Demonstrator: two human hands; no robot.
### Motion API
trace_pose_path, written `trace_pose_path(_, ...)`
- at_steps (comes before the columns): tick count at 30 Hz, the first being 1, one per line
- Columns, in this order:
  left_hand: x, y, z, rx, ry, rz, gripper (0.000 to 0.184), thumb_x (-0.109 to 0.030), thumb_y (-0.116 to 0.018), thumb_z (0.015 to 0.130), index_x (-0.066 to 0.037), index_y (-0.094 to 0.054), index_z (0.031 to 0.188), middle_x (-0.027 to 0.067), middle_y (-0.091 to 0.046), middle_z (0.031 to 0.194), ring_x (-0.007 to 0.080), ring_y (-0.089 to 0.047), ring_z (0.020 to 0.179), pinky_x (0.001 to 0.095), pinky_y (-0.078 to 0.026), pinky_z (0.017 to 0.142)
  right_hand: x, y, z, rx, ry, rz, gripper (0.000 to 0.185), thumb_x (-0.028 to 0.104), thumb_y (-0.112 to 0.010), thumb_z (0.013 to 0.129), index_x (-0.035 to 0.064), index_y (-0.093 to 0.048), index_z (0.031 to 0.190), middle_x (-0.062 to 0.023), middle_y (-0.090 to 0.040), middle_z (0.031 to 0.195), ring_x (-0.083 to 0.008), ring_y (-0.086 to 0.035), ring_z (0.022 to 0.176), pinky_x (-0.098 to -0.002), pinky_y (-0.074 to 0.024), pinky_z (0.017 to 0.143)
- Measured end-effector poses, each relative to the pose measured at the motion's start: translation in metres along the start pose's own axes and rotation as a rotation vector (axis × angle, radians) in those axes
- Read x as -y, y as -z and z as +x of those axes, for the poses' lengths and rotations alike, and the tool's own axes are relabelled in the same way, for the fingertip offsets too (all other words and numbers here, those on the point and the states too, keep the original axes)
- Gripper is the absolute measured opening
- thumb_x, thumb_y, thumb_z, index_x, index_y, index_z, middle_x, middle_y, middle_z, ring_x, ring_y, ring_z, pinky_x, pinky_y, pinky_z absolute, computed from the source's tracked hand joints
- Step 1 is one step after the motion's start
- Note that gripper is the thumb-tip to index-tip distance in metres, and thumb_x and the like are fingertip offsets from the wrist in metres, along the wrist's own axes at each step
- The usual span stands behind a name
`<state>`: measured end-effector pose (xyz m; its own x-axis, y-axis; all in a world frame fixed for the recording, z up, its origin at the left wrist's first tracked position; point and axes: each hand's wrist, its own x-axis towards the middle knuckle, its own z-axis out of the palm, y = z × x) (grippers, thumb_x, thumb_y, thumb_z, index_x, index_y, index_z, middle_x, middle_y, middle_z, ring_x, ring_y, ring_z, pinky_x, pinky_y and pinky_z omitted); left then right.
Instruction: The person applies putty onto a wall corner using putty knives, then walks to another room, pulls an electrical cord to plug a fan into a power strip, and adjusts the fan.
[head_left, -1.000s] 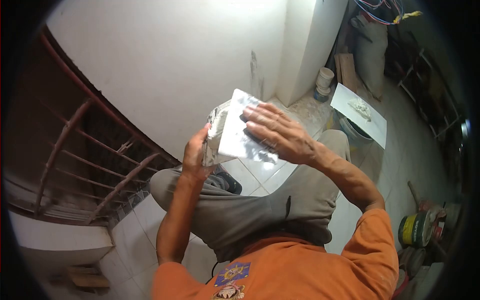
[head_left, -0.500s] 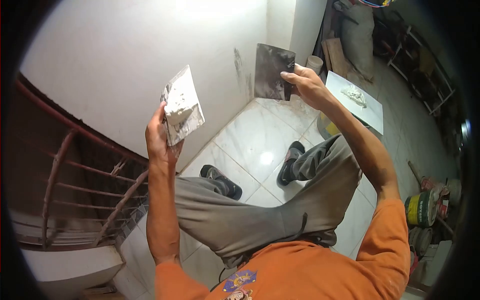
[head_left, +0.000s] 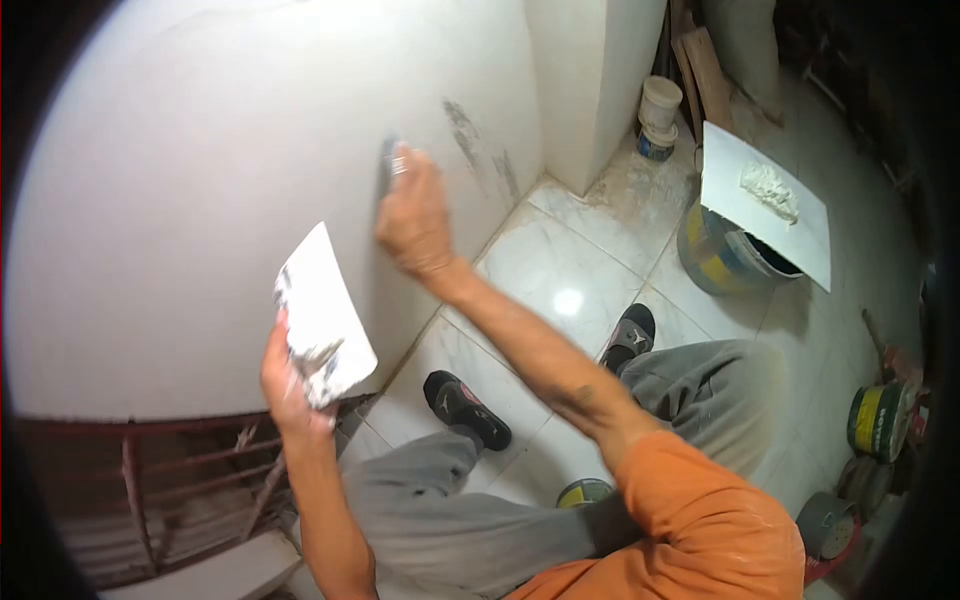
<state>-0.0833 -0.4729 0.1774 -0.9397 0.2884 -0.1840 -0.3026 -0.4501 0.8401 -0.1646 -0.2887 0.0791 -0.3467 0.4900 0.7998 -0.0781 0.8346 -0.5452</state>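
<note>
My left hand (head_left: 290, 382) is closed on the edge of a flat putty plate (head_left: 325, 290), which shows bright white. A lump of white putty (head_left: 318, 355) clings to its lower part, and some smears run along its left edge. Higher up, my right hand (head_left: 415, 215) reaches across to the white wall (head_left: 220, 180), fingers wrapped around a thin flat spreader (head_left: 388, 165). The spreader is seen nearly edge-on at the wall; motion blurs it, and the hand hides part of it. Dark smudges (head_left: 462, 130) mark the wall just right of this hand.
On the right, a white board (head_left: 720, 190) with a putty heap (head_left: 770, 192) lies across a bucket (head_left: 705, 255). Small tubs (head_left: 660, 105) stand by the wall corner. A red metal railing (head_left: 130, 490) is at lower left. Another paint bucket (head_left: 880, 420) stands at far right.
My right hand has swung left with the spreader, from in front of the corner to the wall. My left hand and its plate have moved lower, and the view has shifted.
</note>
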Motion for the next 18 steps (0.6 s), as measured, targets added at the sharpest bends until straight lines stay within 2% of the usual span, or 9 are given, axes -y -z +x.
trace_pose_path(3,0.008,0.002,0.021,-0.062,-0.053,0.116,0.032,-0.021,-0.039,0.098,0.000,-0.054,0.116,0.0099,-0.065,0.101,0.0199,-0.065,0.088,0.0341,-0.055,0.079,0.002,-0.031,0.009,-0.036,-0.158,0.092,0.049,-0.001,-0.044,0.082,-0.0172,-0.036,0.127,-0.0289,-0.044,0.116,-0.0406,-0.047,0.101,-0.0472,-0.0414,0.090)
trace_pose_path(5,0.019,-0.010,0.033,-0.174,-0.076,0.245,0.033,-0.022,-0.037,0.098,0.001,-0.052,0.117,0.0104,-0.065,0.102,0.0195,-0.066,0.086,0.0323,-0.056,0.076,-0.024,-0.046,0.014,-0.014,-0.261,0.044,0.050,-0.003,-0.044,0.080,-0.0169,-0.035,0.128,-0.0287,-0.043,0.118,-0.0411,-0.045,0.104,-0.0467,-0.0402,0.092)
trace_pose_path(6,0.021,-0.010,0.041,-0.130,-0.022,0.211,0.035,-0.024,-0.036,0.099,0.002,-0.051,0.119,0.0110,-0.064,0.102,0.0197,-0.066,0.087,0.0317,-0.056,0.075,-0.040,-0.053,0.014,-0.004,-0.314,0.019,0.051,-0.004,-0.043,0.080,-0.0168,-0.035,0.128,-0.0286,-0.042,0.119,-0.0414,-0.044,0.106,-0.0465,-0.0395,0.093)
trace_pose_path(8,0.027,-0.017,0.051,-0.108,0.015,0.233,0.035,-0.023,-0.037,0.099,0.002,-0.051,0.119,0.0112,-0.064,0.104,0.0197,-0.066,0.087,0.0322,-0.056,0.076,-0.094,-0.069,-0.007,-0.035,-0.391,0.019,0.052,-0.004,-0.046,0.077,-0.0164,-0.036,0.126,-0.0280,-0.043,0.118,-0.0404,-0.045,0.105,-0.0457,-0.0394,0.092)
trace_pose_path(10,0.039,-0.033,0.058,-0.141,0.007,0.265,0.035,-0.022,-0.039,0.099,0.002,-0.051,0.121,0.0118,-0.064,0.107,0.0196,-0.066,0.089,0.0325,-0.056,0.077,-0.156,-0.092,-0.046,0.006,-0.594,-0.006,0.050,-0.004,-0.049,0.075,-0.0162,-0.038,0.122,-0.0275,-0.045,0.114,-0.0392,-0.045,0.104,-0.0457,-0.0396,0.091)
trace_pose_path(12,0.044,-0.035,0.069,-0.118,0.044,0.262,0.036,-0.021,-0.040,0.099,0.003,-0.050,0.123,0.0122,-0.063,0.110,0.0193,-0.065,0.091,0.0319,-0.056,0.076,-0.206,-0.108,-0.078,0.183,-0.769,-0.059,0.048,-0.003,-0.049,0.075,-0.0146,-0.040,0.120,-0.0272,-0.046,0.109,-0.0385,-0.045,0.102,-0.0459,-0.0391,0.089)
trace_pose_path(14,0.049,-0.045,0.079,-0.093,0.040,0.268,0.035,-0.018,-0.040,0.098,0.004,-0.049,0.124,0.0128,-0.061,0.112,0.0192,-0.065,0.091,0.0319,-0.056,0.076,-0.209,-0.115,-0.082,0.124,-0.683,-0.017,0.047,-0.002,-0.050,0.074,-0.0138,-0.041,0.119,-0.0262,-0.047,0.105,-0.0382,-0.045,0.101,-0.0455,-0.0392,0.088)
trace_pose_path(16,0.050,-0.047,0.085,-0.041,0.013,0.308,0.035,-0.015,-0.040,0.098,0.005,-0.048,0.125,0.0135,-0.060,0.113,0.0192,-0.064,0.091,0.0317,-0.056,0.075,-0.153,-0.083,-0.033,0.054,-0.653,0.111,0.048,-0.003,-0.051,0.075,-0.0125,-0.042,0.121,-0.0253,-0.047,0.108,-0.0360,-0.046,0.101,-0.0448,-0.0398,0.087)
trace_pose_path(18,0.050,-0.049,0.089,0.008,0.008,0.358,0.034,-0.013,-0.040,0.098,0.006,-0.047,0.125,0.0138,-0.059,0.113,0.0189,-0.064,0.091,0.0307,-0.056,0.074,-0.079,-0.052,0.009,0.046,-0.385,0.191,0.055,0.002,-0.050,0.081,-0.0076,-0.035,0.133,-0.0292,-0.044,0.120,-0.0415,-0.044,0.112,-0.0487,-0.0361,0.099)
